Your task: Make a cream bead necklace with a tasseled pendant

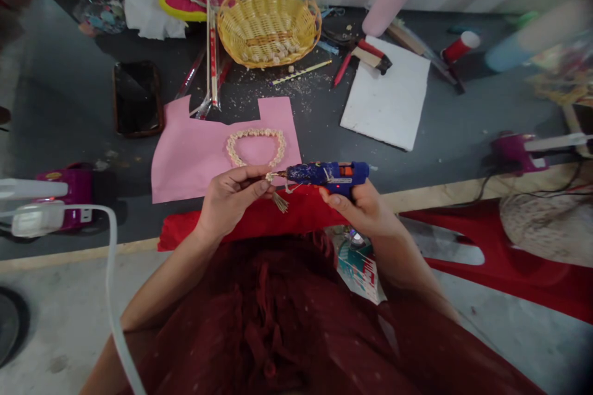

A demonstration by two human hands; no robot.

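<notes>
A blue glue gun (324, 174) is gripped by its handle in my right hand (364, 207), its nozzle pointing left. My left hand (234, 197) pinches a small cream flower-like piece (269, 178) between thumb and fingers, right at the nozzle tip. Just beyond the left fingers, a ring of cream beads or flowers (256, 133) lies on a pink sheet (185, 166). A small tuft of pale stems (280, 202) hangs below the nozzle; what it is joined to is unclear. Red cloth (301, 213) lies along the table edge under my hands.
Behind stands a yellow wicker basket (269, 18) with small cream pieces inside. A phone (138, 99) lies at left, a white board (386, 99) with pliers (370, 55) at right. Purple power sockets (65, 197) sit at left with a white cable (112, 271) running down beside my arm.
</notes>
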